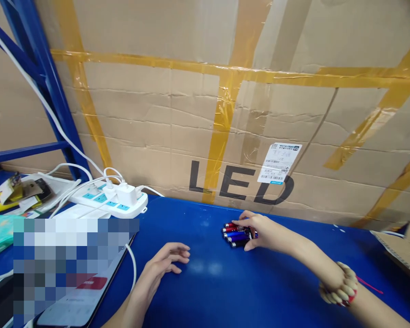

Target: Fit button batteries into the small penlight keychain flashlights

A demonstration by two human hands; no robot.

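Observation:
On the blue tabletop [205,291] lies a small row of shiny metal tubes with silver ends, like mini flashlights [237,235]: red, blue and black ones side by side. My right hand [254,230] is closed over their right ends, thumb at the near black one and fingers at the far red one; the palm hides part of them. To the left, my left hand [167,259] is held over the table with its fingers loosely apart and nothing in them. A beaded bracelet [340,284] circles my right wrist.
A large taped cardboard box [157,127] marked LED stands behind the table. At left are a power strip [112,200] with plugs and cables, a phone or tablet [71,296], a turquoise packet [2,234] and a blue rack post [54,91]. An open carton [401,250] sits at right.

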